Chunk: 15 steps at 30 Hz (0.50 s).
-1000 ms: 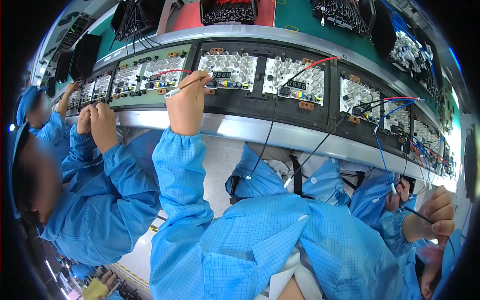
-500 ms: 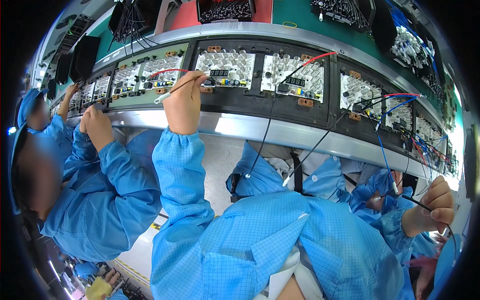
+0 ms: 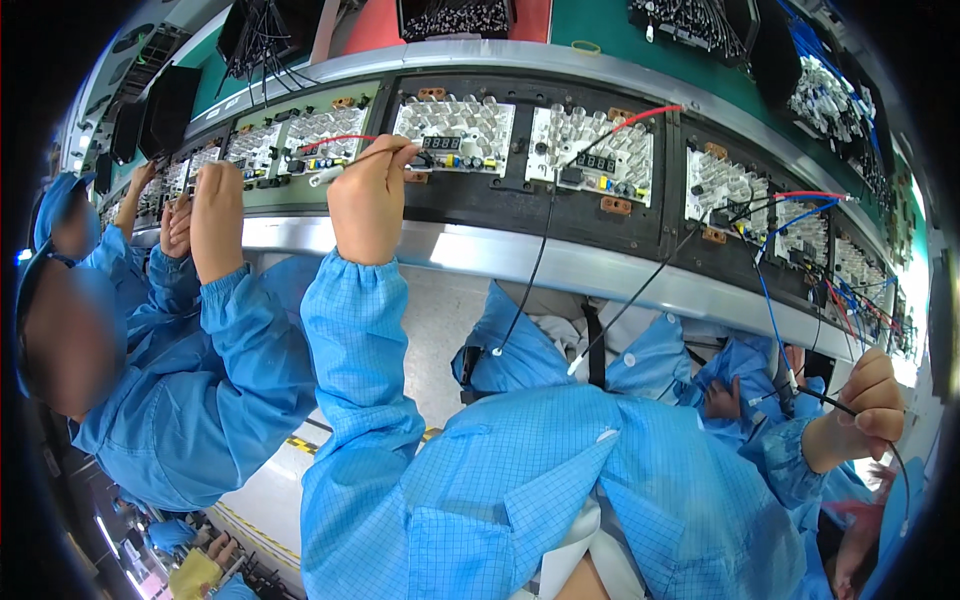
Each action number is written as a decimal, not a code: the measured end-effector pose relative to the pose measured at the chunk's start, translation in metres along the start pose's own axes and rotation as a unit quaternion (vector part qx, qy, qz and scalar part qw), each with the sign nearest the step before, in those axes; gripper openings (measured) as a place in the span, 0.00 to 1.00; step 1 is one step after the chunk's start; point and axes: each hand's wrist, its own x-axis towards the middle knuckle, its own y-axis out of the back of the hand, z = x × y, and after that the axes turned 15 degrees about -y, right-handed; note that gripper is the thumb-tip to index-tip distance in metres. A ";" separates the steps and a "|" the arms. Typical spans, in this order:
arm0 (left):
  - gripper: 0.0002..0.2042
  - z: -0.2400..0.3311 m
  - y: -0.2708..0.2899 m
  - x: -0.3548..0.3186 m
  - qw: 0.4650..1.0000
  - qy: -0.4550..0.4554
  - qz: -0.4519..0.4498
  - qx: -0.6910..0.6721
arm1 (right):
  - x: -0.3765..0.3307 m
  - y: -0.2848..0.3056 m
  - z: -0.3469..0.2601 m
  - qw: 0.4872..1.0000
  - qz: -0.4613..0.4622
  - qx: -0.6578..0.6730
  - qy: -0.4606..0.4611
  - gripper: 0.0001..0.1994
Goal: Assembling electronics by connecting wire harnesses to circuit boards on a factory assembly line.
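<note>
The left hand (image 3: 370, 195) is raised to a circuit board (image 3: 455, 135) on the counter (image 3: 560, 265), its grip clamped on a thin probe (image 3: 345, 168) whose tip touches the board. The right hand (image 3: 865, 410), low at the right edge, has its grip closed around what looks like a black wire (image 3: 830, 400).

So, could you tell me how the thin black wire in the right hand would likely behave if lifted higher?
The thin black wire droops in a loop below the right hand, so it is probably floppy. It looks very slender, so likely light. Pinched between fingertips only, it might slip through if tugged.
</note>
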 end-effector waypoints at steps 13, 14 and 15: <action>0.03 0.005 -0.003 -0.009 0.999 -0.019 0.022 -0.012 | 0.143 -0.083 -0.003 0.926 -0.205 -0.294 -0.121 0.07; 0.03 0.005 -0.008 -0.010 0.998 -0.002 0.032 -0.044 | 0.144 -0.098 0.004 0.932 -0.210 -0.273 -0.115 0.07; 0.03 0.006 -0.007 -0.010 0.999 0.000 0.033 -0.042 | 0.147 -0.113 0.013 0.939 -0.219 -0.244 -0.103 0.07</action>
